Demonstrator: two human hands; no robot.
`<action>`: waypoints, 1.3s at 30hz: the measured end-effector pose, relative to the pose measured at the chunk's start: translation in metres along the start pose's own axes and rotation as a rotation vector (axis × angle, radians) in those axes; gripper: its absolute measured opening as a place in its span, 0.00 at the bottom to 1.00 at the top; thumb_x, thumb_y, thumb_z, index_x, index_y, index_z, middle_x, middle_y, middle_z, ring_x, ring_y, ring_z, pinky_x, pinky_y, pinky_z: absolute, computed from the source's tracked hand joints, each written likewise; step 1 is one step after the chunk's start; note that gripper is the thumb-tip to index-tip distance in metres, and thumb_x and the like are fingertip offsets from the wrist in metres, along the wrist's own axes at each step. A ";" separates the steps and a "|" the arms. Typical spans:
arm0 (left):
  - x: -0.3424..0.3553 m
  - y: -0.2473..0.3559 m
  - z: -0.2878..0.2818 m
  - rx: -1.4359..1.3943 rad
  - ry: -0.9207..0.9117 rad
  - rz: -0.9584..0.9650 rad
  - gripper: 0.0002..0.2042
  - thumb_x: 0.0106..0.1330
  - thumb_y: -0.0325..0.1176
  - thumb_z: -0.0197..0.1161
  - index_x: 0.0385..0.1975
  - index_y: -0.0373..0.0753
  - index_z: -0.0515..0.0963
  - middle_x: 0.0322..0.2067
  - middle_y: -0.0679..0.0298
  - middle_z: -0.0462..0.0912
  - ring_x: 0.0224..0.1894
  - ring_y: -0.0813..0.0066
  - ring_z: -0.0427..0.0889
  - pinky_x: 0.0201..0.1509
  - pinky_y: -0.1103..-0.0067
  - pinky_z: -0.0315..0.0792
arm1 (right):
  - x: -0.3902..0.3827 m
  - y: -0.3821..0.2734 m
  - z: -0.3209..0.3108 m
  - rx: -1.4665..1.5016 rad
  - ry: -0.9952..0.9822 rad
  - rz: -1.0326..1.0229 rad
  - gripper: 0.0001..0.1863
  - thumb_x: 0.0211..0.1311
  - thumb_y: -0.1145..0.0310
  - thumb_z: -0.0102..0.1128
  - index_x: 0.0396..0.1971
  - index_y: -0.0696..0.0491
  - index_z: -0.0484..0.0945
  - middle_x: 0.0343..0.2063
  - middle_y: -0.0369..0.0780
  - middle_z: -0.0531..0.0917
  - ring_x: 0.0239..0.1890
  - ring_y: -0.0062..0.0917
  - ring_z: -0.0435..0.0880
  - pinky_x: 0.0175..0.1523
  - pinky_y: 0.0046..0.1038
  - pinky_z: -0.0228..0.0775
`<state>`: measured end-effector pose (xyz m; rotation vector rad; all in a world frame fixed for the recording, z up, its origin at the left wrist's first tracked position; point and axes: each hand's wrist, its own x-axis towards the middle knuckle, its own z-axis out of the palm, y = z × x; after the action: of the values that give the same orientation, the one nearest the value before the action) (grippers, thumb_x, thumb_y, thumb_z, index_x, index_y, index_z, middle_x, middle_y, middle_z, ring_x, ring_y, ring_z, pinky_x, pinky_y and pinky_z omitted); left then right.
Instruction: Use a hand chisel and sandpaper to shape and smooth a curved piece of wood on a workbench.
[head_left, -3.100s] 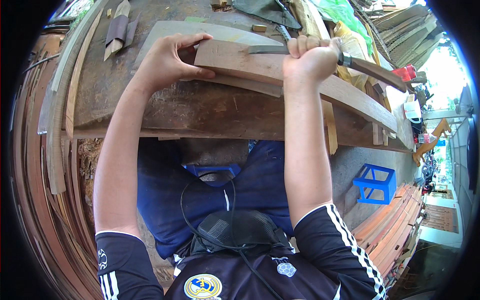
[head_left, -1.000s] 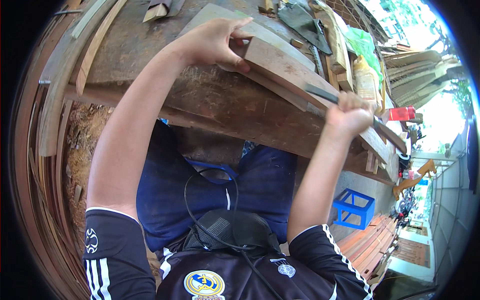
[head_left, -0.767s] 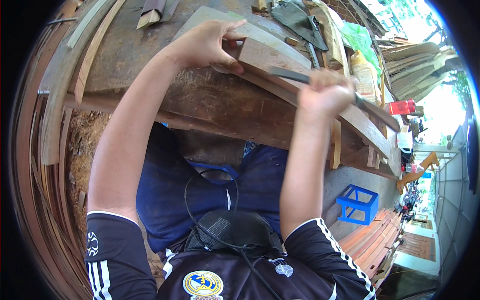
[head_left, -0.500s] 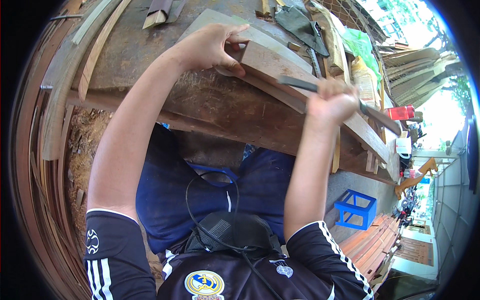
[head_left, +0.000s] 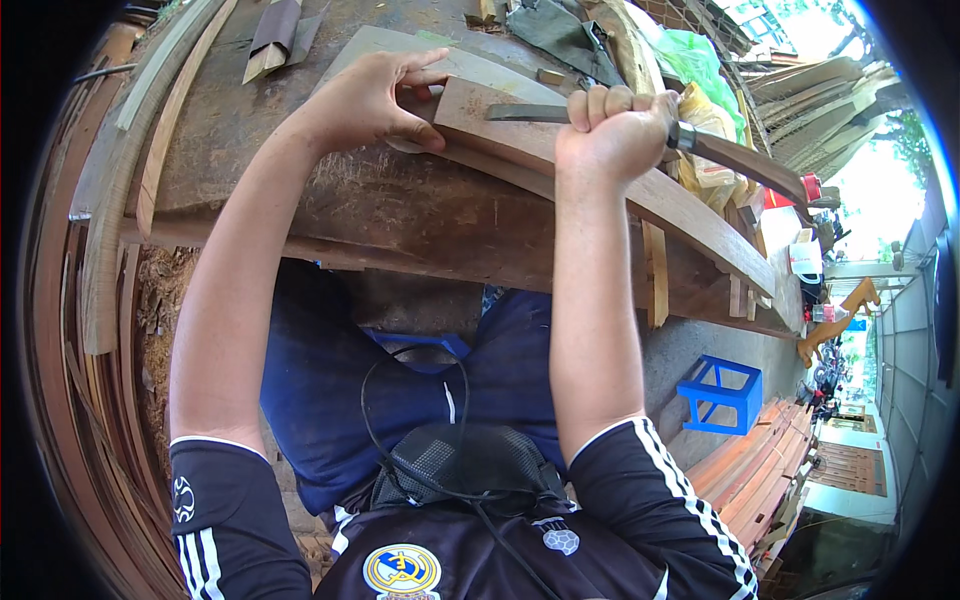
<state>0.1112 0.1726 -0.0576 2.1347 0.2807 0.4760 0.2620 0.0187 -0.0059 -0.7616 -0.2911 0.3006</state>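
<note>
Curved timber (head_left: 690,218) spans twelve to three o'clock. The left hand (head_left: 362,97), thumb and fingers parted, cups its twelve-o'clock end, presumably for steadiness; the right hand (head_left: 617,130) wraps tightly round a chisel (head_left: 745,165) (blade toward nine), apparently for control.

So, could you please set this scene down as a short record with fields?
Left hand: at the left end of a wooden beam, thumb and fingers apart
Right hand: closed around the metal shaft of a wooden-handled chisel
Blade: over the beam, contact unclear
Support: brown workbench
Nearby: green bag, blue stool
</note>
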 end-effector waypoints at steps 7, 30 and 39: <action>0.006 0.002 0.003 0.009 0.023 0.050 0.50 0.38 0.33 0.80 0.66 0.35 0.60 0.56 0.52 0.76 0.60 0.70 0.74 0.67 0.73 0.62 | 0.036 -0.084 -0.088 -0.117 0.212 -0.161 0.27 0.72 0.56 0.24 0.08 0.42 0.47 0.06 0.29 0.47 0.10 0.18 0.43 0.18 0.23 0.36; 0.002 0.004 -0.001 0.153 0.051 0.062 0.41 0.41 0.35 0.78 0.60 0.31 0.69 0.54 0.53 0.77 0.59 0.66 0.75 0.65 0.75 0.65 | 0.033 0.007 -0.010 -0.009 0.018 -0.028 0.27 0.76 0.53 0.24 0.14 0.46 0.53 0.07 0.29 0.51 0.10 0.18 0.45 0.18 0.25 0.38; -0.072 0.016 0.083 0.517 0.761 0.195 0.18 0.55 0.32 0.67 0.48 0.43 0.81 0.44 0.66 0.84 0.47 0.72 0.79 0.52 0.70 0.69 | 0.036 -0.034 -0.045 -0.075 0.062 -0.083 0.28 0.74 0.55 0.24 0.09 0.44 0.51 0.06 0.30 0.49 0.11 0.18 0.42 0.17 0.26 0.37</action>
<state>0.0831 0.0763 -0.1040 2.3937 0.6796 1.4620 0.3168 -0.0197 -0.0068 -0.8292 -0.2761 0.1881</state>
